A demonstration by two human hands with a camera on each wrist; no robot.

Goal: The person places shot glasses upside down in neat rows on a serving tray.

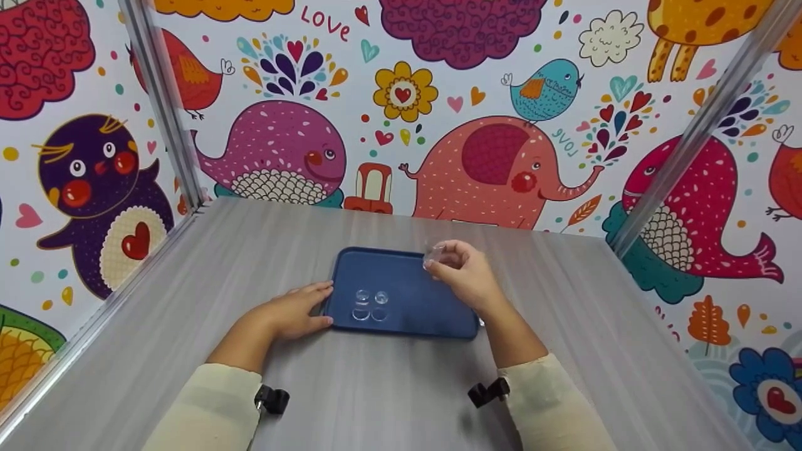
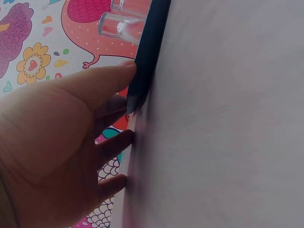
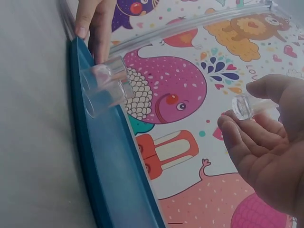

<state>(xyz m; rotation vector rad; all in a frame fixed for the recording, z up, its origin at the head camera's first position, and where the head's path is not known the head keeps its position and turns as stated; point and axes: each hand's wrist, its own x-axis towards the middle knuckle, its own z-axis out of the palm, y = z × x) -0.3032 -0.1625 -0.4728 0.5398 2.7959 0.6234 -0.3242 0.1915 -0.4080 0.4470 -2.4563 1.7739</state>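
A blue tray [image 1: 420, 307] lies on the table. Two small clear glasses [image 1: 380, 305] stand side by side near its front left corner; they also show in the right wrist view as clear glasses [image 3: 107, 95]. My left hand [image 1: 294, 313] rests at the tray's left edge, fingers mostly straight. In the left wrist view its thumb touches the tray rim [image 2: 147, 52], while other fingertips meet the tabletop. My right hand [image 1: 467, 275] is raised over the tray's back right corner. Between thumb and fingers it pinches another small clear glass [image 3: 242, 107], partly hidden by the fingers.
Grey wood-patterned tabletop [image 1: 363, 388] surrounds the tray. Walls printed with cartoon animals [image 1: 282, 150] rise behind and at the sides, with metal posts [image 1: 166, 106] at the corners. A black clip-like device [image 1: 272, 399] sits by each sleeve cuff.
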